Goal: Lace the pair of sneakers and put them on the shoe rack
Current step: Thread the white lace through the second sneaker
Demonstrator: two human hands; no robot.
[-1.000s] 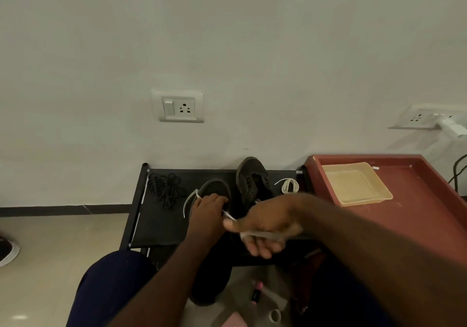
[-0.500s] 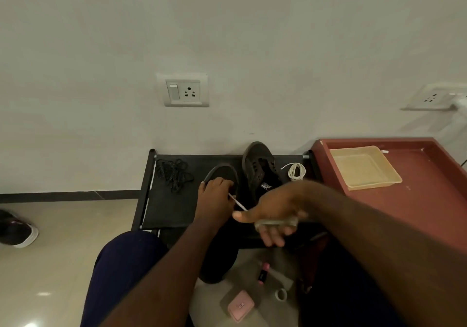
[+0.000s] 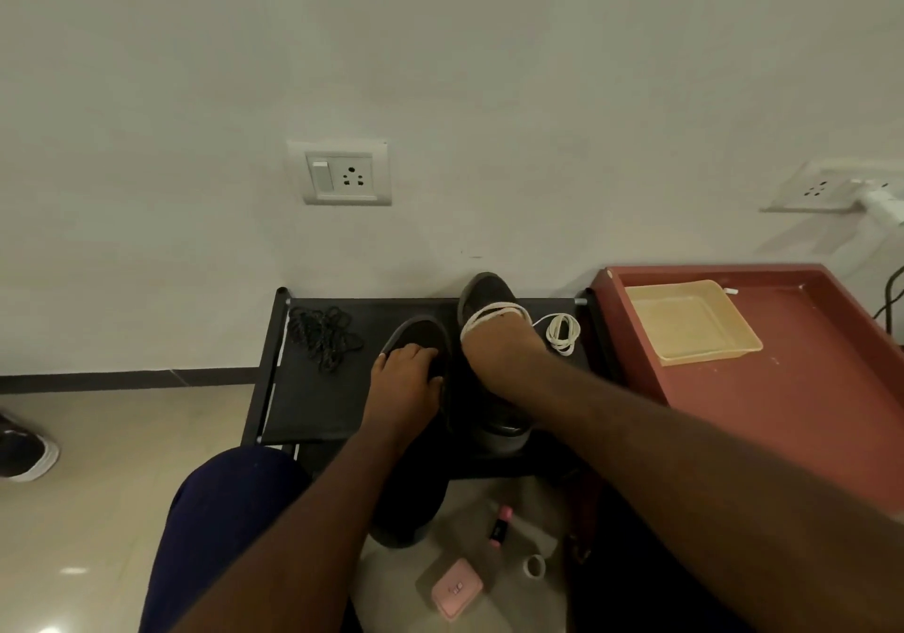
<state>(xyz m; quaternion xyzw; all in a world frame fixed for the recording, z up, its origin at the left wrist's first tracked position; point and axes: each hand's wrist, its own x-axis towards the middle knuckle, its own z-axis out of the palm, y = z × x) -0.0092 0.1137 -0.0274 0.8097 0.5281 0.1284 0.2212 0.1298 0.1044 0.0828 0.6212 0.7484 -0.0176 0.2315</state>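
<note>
Lacing is the step in hand, I judge; the eyelets are hidden under the hands, so how far it has got cannot be told. To do it well, pin the shoe flat and free one tip from the bundle. Feed it through the far eyelets first and draw both ends even before crossing.

Both sneakers lie side by side on the rack (image 3: pixel 313 397), toes to the wall. The left hand (image 3: pixel 403 380) grips the left sneaker (image 3: pixel 416 331), fingers curled over its upper. The right hand (image 3: pixel 499 346) is over the right sneaker (image 3: pixel 484 287) and closed on the white lace (image 3: pixel 494 312), which loops in strands across its far edge. Its fingertips are hidden. The hands are apart, one per shoe.

A white coil (image 3: pixel 562 331) lies just right of the right sneaker, and black laces (image 3: pixel 320 334) lie at the rack's far left.
</note>
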